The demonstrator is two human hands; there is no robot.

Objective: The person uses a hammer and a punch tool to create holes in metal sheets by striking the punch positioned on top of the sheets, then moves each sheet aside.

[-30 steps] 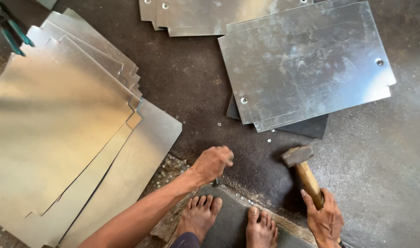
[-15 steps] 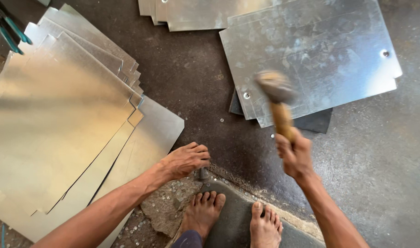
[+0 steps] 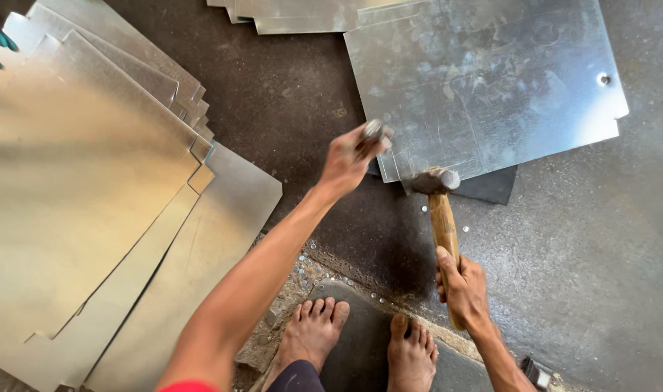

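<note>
Both hands have shifted in the last half second: the right hand (image 3: 462, 287) grips the wooden-handled hammer (image 3: 439, 210), now lowered with its head at the near corner of the galvanised sheet (image 3: 491, 94) on the floor (image 3: 600, 276), while the left hand (image 3: 349, 156) has risen from the floor and pinches a small metal punch (image 3: 376, 132) over that corner. Judging by this, another corner hole is being set up. Further left lies a fanned stack of sheets (image 3: 84, 189).

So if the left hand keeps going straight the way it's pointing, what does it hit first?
Most likely the near left corner of the metal sheet: the left hand, with a small metal tool in its grip, points up and right at it. Height is unclear.
</note>
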